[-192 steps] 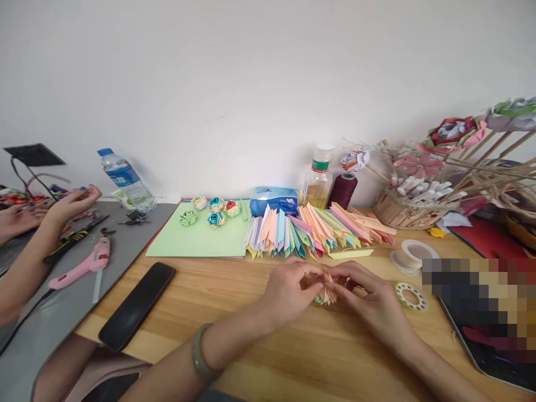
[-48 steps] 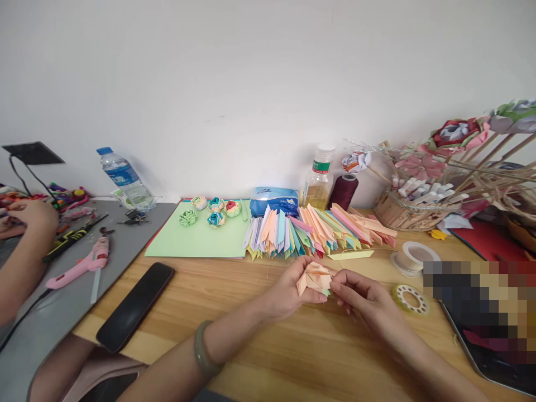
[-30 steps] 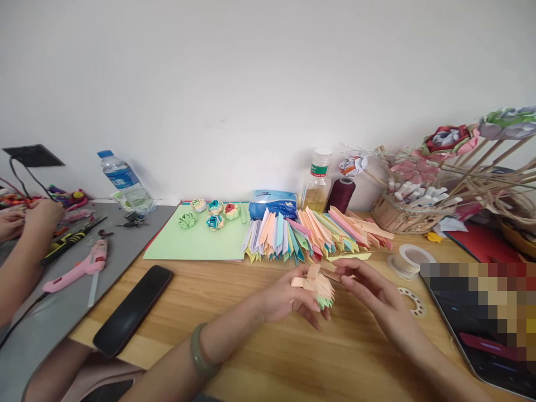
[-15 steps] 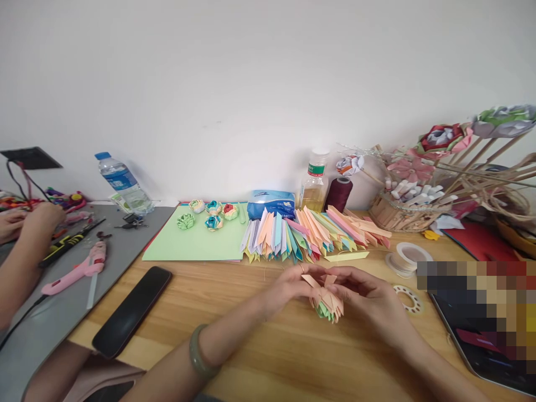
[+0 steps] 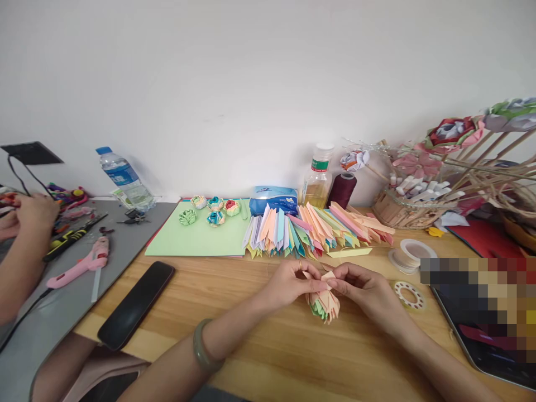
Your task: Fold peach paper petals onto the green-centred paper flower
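Both my hands meet over the wooden table (image 5: 268, 357) and pinch a small bundle of folded paper pieces (image 5: 324, 298), peach on the outside with green and pink tips pointing down. My left hand (image 5: 288, 282) grips its top from the left, fingers closed, a ring on one finger. From the right, my right hand (image 5: 362, 287) closes its fingertips on the same top. Just behind lies a fanned row of folded coloured paper strips (image 5: 314, 231).
A black phone (image 5: 136, 304) lies at left, a green sheet (image 5: 201, 237) with small paper roses behind it. Tape rolls (image 5: 410, 293), a tablet (image 5: 489, 340), a basket of paper flowers (image 5: 419, 204), bottle and thread spool stand right. Another person's hands (image 5: 25, 215) work near a pink glue gun (image 5: 79, 265).
My hands have turned the paper bundle over from lying open in my left palm to hanging tips down, and both now pinch its top. The other person's hands shifted slightly.
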A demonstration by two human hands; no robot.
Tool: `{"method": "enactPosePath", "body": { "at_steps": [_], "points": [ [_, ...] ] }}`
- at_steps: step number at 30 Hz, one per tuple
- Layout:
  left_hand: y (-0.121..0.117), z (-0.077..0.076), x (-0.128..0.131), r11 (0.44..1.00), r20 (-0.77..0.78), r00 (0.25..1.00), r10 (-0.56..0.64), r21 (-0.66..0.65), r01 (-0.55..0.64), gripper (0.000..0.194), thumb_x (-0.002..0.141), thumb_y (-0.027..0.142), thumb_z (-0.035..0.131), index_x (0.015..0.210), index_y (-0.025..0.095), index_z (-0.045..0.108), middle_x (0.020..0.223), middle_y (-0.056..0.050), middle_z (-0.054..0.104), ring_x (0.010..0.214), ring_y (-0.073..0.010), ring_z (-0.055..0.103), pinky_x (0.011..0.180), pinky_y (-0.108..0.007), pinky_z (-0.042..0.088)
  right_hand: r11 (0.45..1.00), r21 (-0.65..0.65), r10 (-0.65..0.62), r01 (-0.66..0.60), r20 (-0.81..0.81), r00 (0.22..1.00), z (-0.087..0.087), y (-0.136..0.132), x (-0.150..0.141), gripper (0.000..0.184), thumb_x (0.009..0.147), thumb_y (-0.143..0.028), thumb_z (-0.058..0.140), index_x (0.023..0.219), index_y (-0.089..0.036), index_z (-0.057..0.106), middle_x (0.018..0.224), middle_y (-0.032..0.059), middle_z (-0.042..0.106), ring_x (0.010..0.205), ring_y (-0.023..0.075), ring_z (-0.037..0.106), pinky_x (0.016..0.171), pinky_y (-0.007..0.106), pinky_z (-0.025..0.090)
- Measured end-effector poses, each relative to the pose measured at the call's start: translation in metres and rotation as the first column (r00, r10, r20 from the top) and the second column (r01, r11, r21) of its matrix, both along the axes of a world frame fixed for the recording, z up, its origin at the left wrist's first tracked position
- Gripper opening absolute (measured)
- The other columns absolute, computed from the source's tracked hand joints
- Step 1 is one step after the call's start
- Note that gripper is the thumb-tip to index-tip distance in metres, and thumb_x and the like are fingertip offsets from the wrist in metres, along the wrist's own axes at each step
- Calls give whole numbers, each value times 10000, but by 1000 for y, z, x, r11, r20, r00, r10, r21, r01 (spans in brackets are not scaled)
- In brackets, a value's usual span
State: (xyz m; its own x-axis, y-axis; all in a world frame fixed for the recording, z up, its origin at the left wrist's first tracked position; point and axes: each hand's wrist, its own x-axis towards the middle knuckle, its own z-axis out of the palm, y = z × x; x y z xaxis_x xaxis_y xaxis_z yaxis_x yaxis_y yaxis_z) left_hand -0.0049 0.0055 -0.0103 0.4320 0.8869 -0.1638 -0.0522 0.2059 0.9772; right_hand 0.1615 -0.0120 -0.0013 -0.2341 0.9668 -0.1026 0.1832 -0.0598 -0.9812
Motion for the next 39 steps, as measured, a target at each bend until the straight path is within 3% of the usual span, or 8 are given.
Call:
{"method": "enactPosePath", "body": {
  "at_steps": [2,5,15,22,31,37,39],
  "points": [
    [0,3,-1,990,78,996,-35,-136,46,313,541,371,706,636,125,536,546,11,553,460,-89,499,469,-222,392,998,-18,62,-63,-36,997,0,1,0,244,692,-409,625,700,-173,561,673,-6,582,646,140,533,608,244,420],
    [0,5,-2,977,126,992,-25,-208,51,348,514,377,720,658,121,534,566,17,555,455,-76,502,456,-209,392,996,-34,78,-80,-49,996,0,1,0,236,687,-398,632,723,-176,559,712,1,594,685,149,546,647,257,431],
    [0,1,0,978,80,997,-5,-208,22,295,543,304,704,660,137,491,544,32,542,433,-55,481,390,-158,336,996,-44,67,-72,-109,992,-3,1,-3,182,688,-330,646,732,-175,562,676,-18,579,637,122,539,611,238,425],
    [-1,-3,0,993,54,998,-21,-115,27,309,571,338,694,668,137,481,572,21,538,462,-55,481,410,-159,347,999,-13,31,-30,26,999,-6,-1,-3,232,682,-375,632,639,-180,514,609,-28,541,572,123,505,532,226,392],
    [1,-4,-1,999,-68,998,-2,-37,-1,291,588,360,678,696,130,536,633,4,568,564,-84,524,500,-184,398,986,128,80,-107,197,977,-8,-4,-2,175,785,-357,521,734,-192,545,649,-4,590,606,144,528,553,236,410],
    [4,-3,-2,981,-60,994,-86,-178,74,249,614,316,650,740,115,575,665,-10,594,570,-88,539,530,-207,431,980,178,43,-93,266,963,-6,-5,-2,192,794,-373,508,735,-198,558,653,5,617,605,155,550,558,248,435],
    [3,-4,-3,986,-92,994,-65,-156,50,235,610,303,653,716,113,564,654,-13,593,567,-93,544,523,-208,433,976,196,39,-99,290,956,-8,-5,-2,192,801,-374,497,761,-200,567,669,9,630,609,159,559,558,251,444]
  ]
}}
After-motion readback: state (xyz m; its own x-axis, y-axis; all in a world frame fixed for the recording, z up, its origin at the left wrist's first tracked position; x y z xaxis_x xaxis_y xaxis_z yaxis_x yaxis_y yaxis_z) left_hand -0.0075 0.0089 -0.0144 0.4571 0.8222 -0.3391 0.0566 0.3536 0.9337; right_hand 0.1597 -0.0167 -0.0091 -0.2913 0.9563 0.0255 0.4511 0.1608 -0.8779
